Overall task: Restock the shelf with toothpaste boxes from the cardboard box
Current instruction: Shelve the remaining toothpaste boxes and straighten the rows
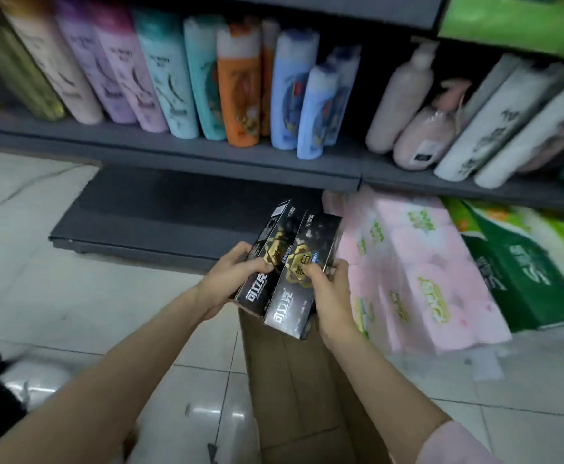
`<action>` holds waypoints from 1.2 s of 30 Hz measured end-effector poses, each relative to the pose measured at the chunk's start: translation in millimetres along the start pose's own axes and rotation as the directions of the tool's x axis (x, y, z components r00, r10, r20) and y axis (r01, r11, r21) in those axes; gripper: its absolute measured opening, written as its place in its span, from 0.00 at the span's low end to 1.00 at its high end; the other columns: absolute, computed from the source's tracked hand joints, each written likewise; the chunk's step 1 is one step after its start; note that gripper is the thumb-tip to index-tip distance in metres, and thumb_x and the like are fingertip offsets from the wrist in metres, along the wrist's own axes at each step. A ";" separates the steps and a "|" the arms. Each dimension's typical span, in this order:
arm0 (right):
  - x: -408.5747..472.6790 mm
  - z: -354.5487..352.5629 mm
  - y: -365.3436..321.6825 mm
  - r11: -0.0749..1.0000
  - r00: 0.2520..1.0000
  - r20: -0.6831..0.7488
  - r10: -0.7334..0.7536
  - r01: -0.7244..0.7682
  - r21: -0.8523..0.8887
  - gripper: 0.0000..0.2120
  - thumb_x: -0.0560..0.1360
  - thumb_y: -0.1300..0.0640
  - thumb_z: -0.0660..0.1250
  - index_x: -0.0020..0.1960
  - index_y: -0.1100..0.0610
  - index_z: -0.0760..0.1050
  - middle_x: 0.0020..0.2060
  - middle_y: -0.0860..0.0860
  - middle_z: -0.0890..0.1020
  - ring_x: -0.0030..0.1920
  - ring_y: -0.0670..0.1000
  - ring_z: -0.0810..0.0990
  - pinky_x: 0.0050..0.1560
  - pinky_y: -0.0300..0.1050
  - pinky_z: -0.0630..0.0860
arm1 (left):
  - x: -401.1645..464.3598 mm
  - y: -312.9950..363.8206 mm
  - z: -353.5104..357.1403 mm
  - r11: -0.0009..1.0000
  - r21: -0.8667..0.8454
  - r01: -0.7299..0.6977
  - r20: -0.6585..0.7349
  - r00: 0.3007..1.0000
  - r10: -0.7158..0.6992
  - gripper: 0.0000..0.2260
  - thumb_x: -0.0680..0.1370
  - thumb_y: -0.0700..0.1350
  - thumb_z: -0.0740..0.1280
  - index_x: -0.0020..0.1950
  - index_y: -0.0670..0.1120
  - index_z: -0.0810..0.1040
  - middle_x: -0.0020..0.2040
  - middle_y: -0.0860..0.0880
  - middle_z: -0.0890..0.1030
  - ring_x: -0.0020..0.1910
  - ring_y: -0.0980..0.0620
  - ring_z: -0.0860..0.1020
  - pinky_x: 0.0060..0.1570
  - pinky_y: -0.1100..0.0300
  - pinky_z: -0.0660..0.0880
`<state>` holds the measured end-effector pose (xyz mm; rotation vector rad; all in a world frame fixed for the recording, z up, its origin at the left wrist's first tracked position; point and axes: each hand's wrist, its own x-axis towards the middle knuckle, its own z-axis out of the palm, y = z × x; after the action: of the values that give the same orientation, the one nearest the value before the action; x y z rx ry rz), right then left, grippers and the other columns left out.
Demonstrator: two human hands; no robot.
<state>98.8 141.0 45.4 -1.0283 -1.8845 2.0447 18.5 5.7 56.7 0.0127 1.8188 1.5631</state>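
Brown cardboard box (294, 380) at bottom centre, on the tiled floor (56, 296). Above its far end, two black toothpaste boxes (294, 262) side by side: left hand (230, 279) curled round the left one, right hand (331, 296) pinching the right one. Beyond, bare dark bottom shelf (173, 209); pink tissue packs (418, 272) at its right edge. Shampoo bottles (173, 78) above.

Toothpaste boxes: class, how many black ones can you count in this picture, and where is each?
2. The left box is gripped by the left hand; the right box by the right hand. More may be hidden underneath.
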 end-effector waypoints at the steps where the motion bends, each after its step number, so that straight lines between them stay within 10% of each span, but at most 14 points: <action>1: -9.3 2.9 -33.5 1.000 1.000 0.022 -0.002 0.002 0.017 0.29 0.61 0.45 0.68 0.58 0.55 0.67 0.54 0.52 0.78 0.57 0.55 0.77 0.63 0.57 0.72 | -17.4 32.0 -7.1 1.000 -0.001 -0.019 0.002 1.000 0.019 0.11 0.68 0.43 0.71 0.46 0.48 0.71 0.45 0.45 0.80 0.43 0.46 0.80 0.42 0.53 0.75; 7: -60.8 33.8 -210.7 0.996 0.999 0.032 -0.010 0.007 0.093 0.23 0.60 0.44 0.69 0.53 0.46 0.71 0.55 0.54 0.80 0.57 0.56 0.79 0.62 0.60 0.73 | -105.5 203.1 -44.9 0.987 0.035 -0.154 -0.021 0.988 0.155 0.08 0.75 0.39 0.67 0.46 0.50 0.69 0.42 0.50 0.80 0.35 0.58 0.80 0.31 0.68 0.74; 11: -96.1 60.4 -324.9 0.988 0.999 -0.009 -0.040 0.041 0.149 0.28 0.66 0.41 0.73 0.60 0.50 0.67 0.59 0.45 0.75 0.59 0.49 0.74 0.64 0.47 0.69 | -154.3 298.7 -56.6 0.951 0.051 -0.306 -0.068 0.949 0.309 0.11 0.76 0.42 0.68 0.54 0.56 0.72 0.47 0.60 0.80 0.47 0.63 0.78 0.39 0.77 0.71; 17: -98.6 76.0 -415.7 0.978 0.992 -0.081 -0.099 0.112 0.178 0.58 0.48 0.41 0.83 0.72 0.52 0.60 0.58 0.53 0.79 0.57 0.54 0.80 0.61 0.57 0.76 | -184.7 390.0 -63.1 0.916 0.125 -0.381 -0.100 0.914 0.394 0.10 0.76 0.49 0.68 0.55 0.56 0.71 0.49 0.58 0.79 0.42 0.67 0.74 0.37 0.75 0.70; 21: -83.9 76.7 -446.7 0.963 1.000 0.015 -0.001 -0.003 0.270 0.34 0.64 0.55 0.78 0.66 0.55 0.67 0.53 0.57 0.82 0.48 0.57 0.83 0.48 0.54 0.81 | -174.6 429.4 -70.3 0.908 0.210 -0.362 -0.128 0.911 0.393 0.14 0.74 0.53 0.70 0.57 0.54 0.74 0.52 0.53 0.81 0.50 0.53 0.80 0.54 0.54 0.77; 27: -40.5 79.7 -476.7 0.912 0.983 0.176 0.056 -0.123 0.392 0.16 0.73 0.46 0.61 0.49 0.58 0.76 0.42 0.56 0.82 0.38 0.54 0.80 0.40 0.44 0.76 | -145.1 462.2 -88.1 0.883 0.308 -0.355 -0.192 0.885 0.423 0.17 0.73 0.53 0.70 0.61 0.54 0.74 0.54 0.53 0.80 0.54 0.52 0.79 0.58 0.55 0.74; 36: 19.6 77.3 -481.8 0.944 0.987 0.038 0.153 -0.157 0.290 0.16 0.76 0.49 0.62 0.57 0.59 0.74 0.44 0.56 0.81 0.41 0.52 0.80 0.42 0.46 0.77 | -106.6 486.3 -98.0 0.863 0.429 -0.268 -0.163 0.916 0.366 0.21 0.76 0.50 0.68 0.68 0.48 0.71 0.53 0.54 0.74 0.55 0.56 0.73 0.51 0.65 0.65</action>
<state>-113.5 177.5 483.6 -1.1139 -1.4850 2.3350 -165.1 1.8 529.7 0.3495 2.4060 1.4238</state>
